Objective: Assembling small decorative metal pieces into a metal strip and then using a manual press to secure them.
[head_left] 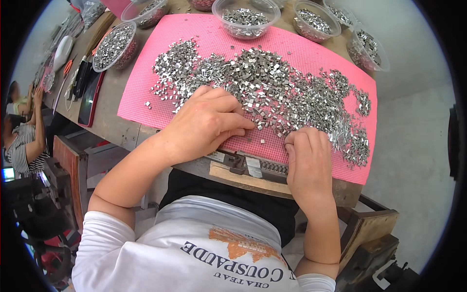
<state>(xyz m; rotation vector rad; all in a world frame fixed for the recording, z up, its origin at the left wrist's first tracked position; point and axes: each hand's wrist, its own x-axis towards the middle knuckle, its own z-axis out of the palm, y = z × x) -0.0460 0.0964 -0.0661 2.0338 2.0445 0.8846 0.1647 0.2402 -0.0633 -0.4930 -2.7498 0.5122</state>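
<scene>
A wide heap of small, shiny metal pieces (262,68) is spread over a pink textured mat (204,29). At the heap's near edge is my left hand (209,121), its fingers and thumb drawn together in a pinch. My right hand (310,158) is farther right with fingers curled against the thumb, over the mat's near part. Whatever either pinch holds is too small or hidden. Between my wrists, along the table's near edge, lies a narrow metal rail (238,164) with a row of small pieces in it. My right hand covers the rail's right end.
Clear plastic bowls of metal pieces, such as the one at the back (246,34) and the one at the left (114,47), surround the mat. A red-edged phone (91,100) lies left on the wooden table (127,131). Another person (29,141) sits far left.
</scene>
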